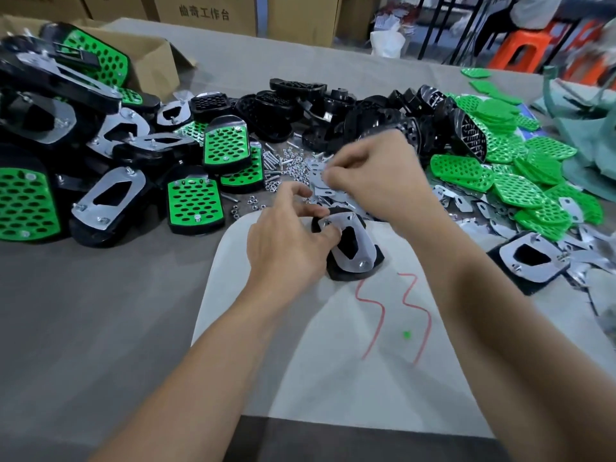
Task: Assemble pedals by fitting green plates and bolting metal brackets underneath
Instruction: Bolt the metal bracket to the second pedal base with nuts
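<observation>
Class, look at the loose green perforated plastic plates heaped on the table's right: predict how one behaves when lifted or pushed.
A green perforated plastic plate looks thin and full of holes, so probably light and slightly bendy. Flat and overlapping its neighbours, it would likely slide, not roll, and nudge them along.

Bracket (365,249)'s looking like shiny polished metal, pedal (343,275) under it is reading as matt black plastic, green plates (463,171) are gleaming glossy, tablecloth (100,295)'s looking matt grey.
</observation>
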Motion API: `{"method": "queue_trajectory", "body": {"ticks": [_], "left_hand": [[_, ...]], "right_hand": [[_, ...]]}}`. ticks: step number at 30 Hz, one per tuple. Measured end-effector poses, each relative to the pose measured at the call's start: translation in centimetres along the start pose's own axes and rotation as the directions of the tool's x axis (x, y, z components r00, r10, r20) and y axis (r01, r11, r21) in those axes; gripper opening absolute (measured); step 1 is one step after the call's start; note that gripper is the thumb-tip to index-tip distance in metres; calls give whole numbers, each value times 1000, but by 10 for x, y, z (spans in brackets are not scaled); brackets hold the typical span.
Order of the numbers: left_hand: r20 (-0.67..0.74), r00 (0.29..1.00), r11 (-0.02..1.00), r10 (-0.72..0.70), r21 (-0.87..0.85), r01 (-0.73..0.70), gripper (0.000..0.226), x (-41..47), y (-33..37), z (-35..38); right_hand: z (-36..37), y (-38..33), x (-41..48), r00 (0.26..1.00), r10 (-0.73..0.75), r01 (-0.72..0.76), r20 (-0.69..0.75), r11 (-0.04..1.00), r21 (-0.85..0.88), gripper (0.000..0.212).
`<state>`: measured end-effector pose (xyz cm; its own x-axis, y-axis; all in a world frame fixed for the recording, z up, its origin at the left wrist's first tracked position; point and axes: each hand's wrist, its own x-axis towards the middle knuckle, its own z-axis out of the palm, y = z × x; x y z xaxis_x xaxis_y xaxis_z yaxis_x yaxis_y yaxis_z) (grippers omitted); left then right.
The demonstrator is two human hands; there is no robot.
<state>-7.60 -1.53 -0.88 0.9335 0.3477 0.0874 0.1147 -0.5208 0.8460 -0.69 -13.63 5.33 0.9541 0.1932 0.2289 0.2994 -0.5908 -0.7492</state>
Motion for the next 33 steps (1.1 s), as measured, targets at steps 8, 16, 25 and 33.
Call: {"method": "queue_trajectory", "body": {"ticks": [8, 16, 25, 33], "left_hand": [[7, 1000, 999, 30, -19, -30, 53, -2, -1, 2], [28, 999, 998, 24, 51, -25, 69, 1, -2, 3], [40, 997, 994, 59, 89, -63, 76, -1, -4, 3], [82, 995, 992, 60, 104, -68, 92, 1, -5, 1]], "right_hand": [[-1, 17, -36, 993, 119, -116, -22, 988, 101, 25], [-2, 14, -40, 998, 36, -30, -43, 991, 132, 24], [-3, 17, -37, 999, 36, -39, 22, 992, 119, 25], [-9, 19, -38, 998, 31, -38, 62, 992, 116, 23]]}}
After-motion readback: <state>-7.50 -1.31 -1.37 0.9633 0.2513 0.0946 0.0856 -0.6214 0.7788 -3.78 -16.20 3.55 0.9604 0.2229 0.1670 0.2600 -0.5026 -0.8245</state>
